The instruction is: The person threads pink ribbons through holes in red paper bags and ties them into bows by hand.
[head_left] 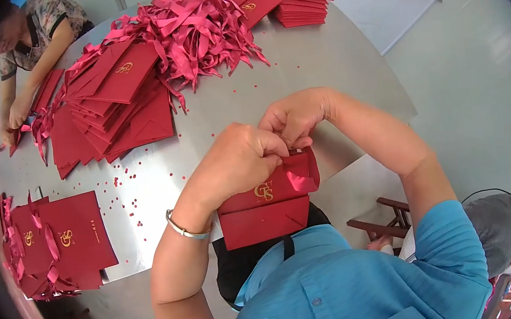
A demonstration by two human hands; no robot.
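A red paper gift bag [265, 222] with gold lettering lies against my lap at the table's edge, its mouth facing away from me. A pink ribbon [301, 176] loops over its front near the right corner. My left hand [250, 155], below a silver bangle [185, 226], is closed in a pinch at the bag's mouth. Beside it, my right hand [295, 119] is closed too, fingers bent down at the same rim. The fingertips almost meet, and they hide whatever small part of bag or ribbon lies between them.
On the grey table [346, 67] are a heap of pink ribbons [197, 30], piled flat red bags [114, 109] and a far stack [301, 6]. Ribboned bags [63, 241] lie at left among red paper dots. Another person [43, 42] works at upper left; someone sits at right.
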